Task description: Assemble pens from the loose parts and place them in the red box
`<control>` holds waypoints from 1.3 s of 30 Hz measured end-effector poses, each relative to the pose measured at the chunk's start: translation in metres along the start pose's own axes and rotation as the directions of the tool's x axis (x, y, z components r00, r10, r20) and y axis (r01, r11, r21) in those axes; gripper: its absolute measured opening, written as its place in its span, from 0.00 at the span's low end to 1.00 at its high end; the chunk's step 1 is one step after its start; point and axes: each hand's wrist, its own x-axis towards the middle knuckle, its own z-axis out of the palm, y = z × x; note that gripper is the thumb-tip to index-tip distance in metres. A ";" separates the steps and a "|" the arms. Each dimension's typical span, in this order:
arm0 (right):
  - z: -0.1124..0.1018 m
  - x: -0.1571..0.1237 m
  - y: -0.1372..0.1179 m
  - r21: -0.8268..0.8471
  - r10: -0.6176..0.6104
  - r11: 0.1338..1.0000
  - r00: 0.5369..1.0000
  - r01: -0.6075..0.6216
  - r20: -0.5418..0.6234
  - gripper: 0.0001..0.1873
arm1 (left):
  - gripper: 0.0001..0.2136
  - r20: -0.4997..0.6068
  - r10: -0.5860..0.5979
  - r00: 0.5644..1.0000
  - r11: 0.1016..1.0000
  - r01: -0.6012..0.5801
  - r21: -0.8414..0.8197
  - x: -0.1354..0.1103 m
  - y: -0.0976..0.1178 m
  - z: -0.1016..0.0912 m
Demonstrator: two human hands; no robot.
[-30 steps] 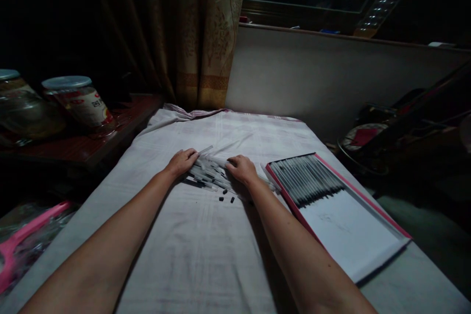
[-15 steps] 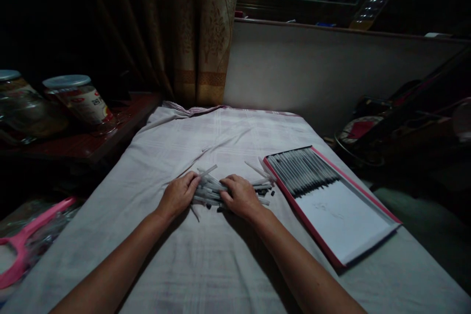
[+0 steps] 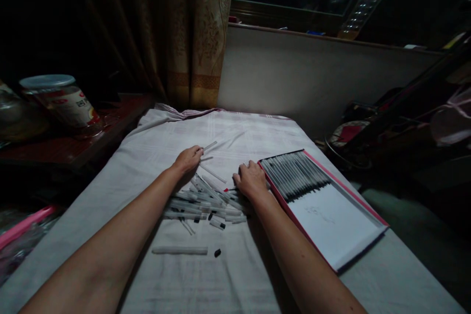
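Observation:
A loose pile of clear pen tubes (image 3: 206, 203) with small black caps lies on the white cloth (image 3: 206, 279) between my forearms. My left hand (image 3: 188, 158) reaches beyond the pile, fingers stretched forward, fingertips on a stray tube (image 3: 210, 145). My right hand (image 3: 252, 180) rests cupped on the cloth at the pile's far right, touching the near corner of a red-edged flat box (image 3: 333, 223). A row of pens (image 3: 296, 174) fills the box's far end. One tube (image 3: 180, 250) and a black cap (image 3: 217, 253) lie apart, nearer to me.
A lidded jar (image 3: 61, 98) stands on a dark wooden shelf (image 3: 73, 149) at the left. A pink plastic thing (image 3: 20, 225) lies low at the left. A curtain (image 3: 198, 34) hangs behind the table. Dark clutter fills the floor at the right.
Both hands have let go of the gathered bundle and moved away from me. The tubes now lie spread out nearer to me, with one tube and a cap rolled closer.

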 end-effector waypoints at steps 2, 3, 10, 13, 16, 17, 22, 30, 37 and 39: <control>0.004 -0.002 -0.001 -0.016 0.014 1.000 0.999 -0.015 -0.029 0.20 | 0.12 0.037 0.019 0.999 1.000 -0.019 -0.003 -0.002 -0.001 0.008; 0.006 -0.004 -0.001 -0.018 0.012 1.000 0.999 -0.013 -0.041 0.20 | 0.12 0.051 0.034 0.998 0.999 -0.034 -0.006 -0.005 -0.002 0.011; 0.008 -0.005 -0.003 -0.006 -0.036 0.999 0.999 0.036 -0.002 0.20 | 0.12 0.094 0.157 0.983 0.987 -0.152 -0.060 -0.032 -0.001 0.004; 0.004 -0.005 -0.001 0.018 -0.071 0.997 0.997 0.071 0.002 0.18 | 0.15 0.116 0.201 0.973 0.976 -0.188 -0.111 -0.052 0.006 -0.004; 0.003 -0.011 0.003 0.058 -0.147 0.987 0.989 0.147 -0.015 0.16 | 0.17 0.147 0.233 0.961 0.966 -0.212 -0.147 -0.082 0.007 -0.016; 0.003 -0.015 0.005 0.074 -0.185 0.980 0.982 0.187 -0.025 0.16 | 0.18 0.151 0.240 0.959 0.963 -0.215 -0.162 -0.094 0.005 -0.019; 0.002 -0.022 0.015 0.084 -0.157 0.983 0.985 0.163 -0.071 0.18 | 0.16 -0.055 0.223 0.973 0.951 -0.230 -0.205 -0.154 -0.008 -0.028; 0.007 -0.019 0.003 0.113 -0.039 0.993 0.999 0.043 -0.034 0.19 | 0.11 -0.124 0.343 0.931 0.939 -0.335 0.079 -0.209 0.002 0.011; 0.016 -0.056 -0.002 0.204 -0.363 0.909 0.931 0.363 -0.036 0.17 | 0.09 -0.106 0.479 0.872 0.870 -0.487 -0.074 -0.195 0.016 0.019; 0.017 -0.069 0.000 0.250 -0.430 0.867 0.900 0.432 -0.068 0.18 | 0.10 -0.144 0.466 0.873 0.868 -0.483 -0.118 -0.196 0.019 0.017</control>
